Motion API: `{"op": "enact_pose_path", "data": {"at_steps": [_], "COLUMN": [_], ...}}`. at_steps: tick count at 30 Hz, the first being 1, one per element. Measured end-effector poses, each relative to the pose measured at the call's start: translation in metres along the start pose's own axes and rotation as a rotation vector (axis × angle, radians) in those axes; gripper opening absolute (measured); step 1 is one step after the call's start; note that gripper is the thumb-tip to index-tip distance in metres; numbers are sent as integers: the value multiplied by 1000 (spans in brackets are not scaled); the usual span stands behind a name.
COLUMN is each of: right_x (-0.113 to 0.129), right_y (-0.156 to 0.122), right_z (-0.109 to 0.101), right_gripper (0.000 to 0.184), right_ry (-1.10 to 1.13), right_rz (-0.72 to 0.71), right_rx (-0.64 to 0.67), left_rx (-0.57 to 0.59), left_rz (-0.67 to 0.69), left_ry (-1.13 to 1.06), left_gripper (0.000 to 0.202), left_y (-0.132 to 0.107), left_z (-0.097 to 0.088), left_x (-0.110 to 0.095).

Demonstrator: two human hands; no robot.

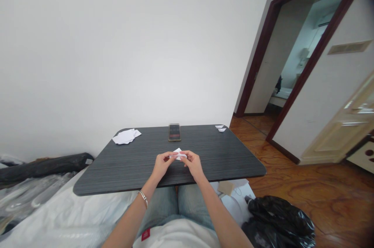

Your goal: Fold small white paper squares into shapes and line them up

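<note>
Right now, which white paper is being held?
The centre piece, pinched by left hand and right hand; the left pile and far-right folded pieces lie untouched.

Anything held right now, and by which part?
A small folded white paper, held by its two side ends: left hand at the left, right hand at the right.

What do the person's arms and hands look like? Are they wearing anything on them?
The left hand and right hand are bare, with no gloves. No sleeves show on the forearms. Around the left one is a shiny, silver-coloured bracelet; nothing like it shows on the right. Nail details are too small to make out.
</note>
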State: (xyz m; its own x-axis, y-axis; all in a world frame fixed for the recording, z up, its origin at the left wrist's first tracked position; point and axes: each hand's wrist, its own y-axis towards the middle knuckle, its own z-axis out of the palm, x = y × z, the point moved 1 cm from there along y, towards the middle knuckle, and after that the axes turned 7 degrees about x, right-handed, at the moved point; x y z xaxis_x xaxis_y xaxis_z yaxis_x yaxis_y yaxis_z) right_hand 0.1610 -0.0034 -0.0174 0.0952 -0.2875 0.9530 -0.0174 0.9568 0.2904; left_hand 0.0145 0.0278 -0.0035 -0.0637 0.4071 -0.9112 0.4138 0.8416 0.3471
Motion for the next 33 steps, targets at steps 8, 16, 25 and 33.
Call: {"op": "enact_pose_path", "data": {"at_steps": [8,16,25,33], "right_x": [-6,-10,-5,-2], "right_y": [2,3,2,1], "right_z": [-3,-4,-1,1], "right_gripper": [21,20,20,22], "right_ry": [-44,-59,39,88], "right_rz": [4,-12,17,25], "right_rx": [-36,-61,-83,-97], "left_rx": [4,18,4,9], "left_rz": [-22,-32,-52,-62], "left_ry": [15,-43,-47,-130], "left_gripper": [22,22,25,25], "left_y": [-1,0,-1,0], "left_z": [0,1,1,2], "left_x": [-3,-2,1,0]}}
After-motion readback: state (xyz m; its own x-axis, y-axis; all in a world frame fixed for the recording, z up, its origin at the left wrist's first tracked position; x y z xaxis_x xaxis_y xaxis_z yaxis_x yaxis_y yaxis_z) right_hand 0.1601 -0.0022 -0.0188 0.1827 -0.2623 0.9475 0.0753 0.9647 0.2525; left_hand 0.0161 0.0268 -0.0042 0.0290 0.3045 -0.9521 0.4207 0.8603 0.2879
